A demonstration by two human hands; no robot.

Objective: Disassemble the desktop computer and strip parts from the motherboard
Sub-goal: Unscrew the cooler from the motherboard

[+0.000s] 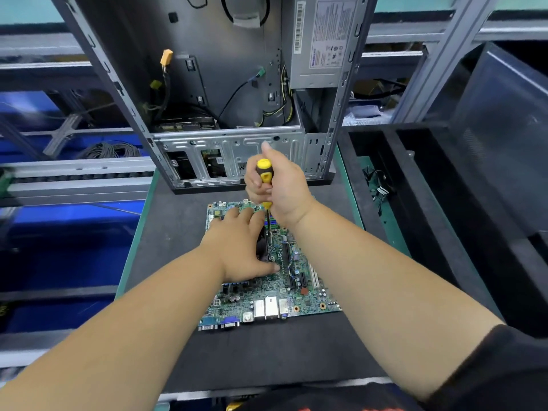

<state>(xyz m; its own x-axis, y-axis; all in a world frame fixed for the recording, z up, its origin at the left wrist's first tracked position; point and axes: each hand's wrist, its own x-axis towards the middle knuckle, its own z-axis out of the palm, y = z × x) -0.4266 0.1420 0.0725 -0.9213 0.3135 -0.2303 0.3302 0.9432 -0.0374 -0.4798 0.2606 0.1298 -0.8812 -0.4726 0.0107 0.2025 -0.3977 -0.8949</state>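
A green motherboard (267,295) lies flat on the dark mat, its rear ports facing me. My left hand (240,247) rests spread over the black cooler (264,247) at the board's middle, fingers straight, thumb on the board. My right hand (278,188) grips a screwdriver (264,173) with a yellow and black handle, held upright; its shaft runs down beside the cooler. The open grey computer case (225,114) stands upright behind the board, with the power supply (323,40) and loose cables inside.
The dark mat (178,262) has a green border. A black tray (415,218) with small cables sits at the right, a black panel beyond it. Blue bins (59,256) and a conveyor rail (77,179) lie at the left.
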